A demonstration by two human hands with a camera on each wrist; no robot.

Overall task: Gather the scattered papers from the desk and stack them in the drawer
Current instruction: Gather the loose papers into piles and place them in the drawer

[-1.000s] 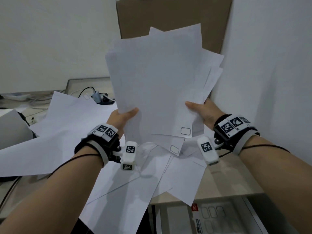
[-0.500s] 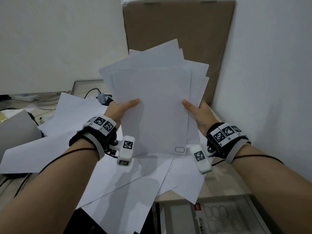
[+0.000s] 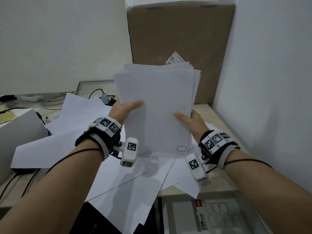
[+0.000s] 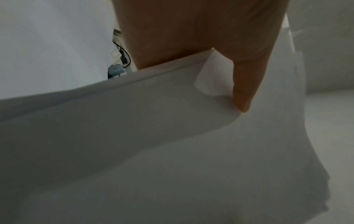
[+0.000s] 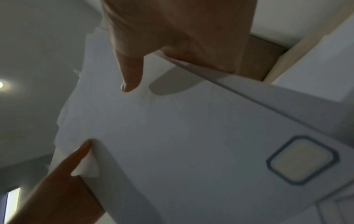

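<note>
Our left hand (image 3: 125, 108) and right hand (image 3: 190, 119) grip the paper bundle (image 3: 157, 105), now squared up neater (loose sheets (image 3: 114, 179) wait at 6 o'clock), nearly drawer-ready.

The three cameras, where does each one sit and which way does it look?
Head: worn on the head, looking forward and down at the held paper stack, loose sheets on the desk and the cardboard box; both forearms, left hand and right hand show.
Left wrist: looks along the left hand; its thumb lies on the stack.
Right wrist: looks along the right hand; both thumbs show.
Shared: all three see the stack; head and right wrist share its printed rounded square.
</note>
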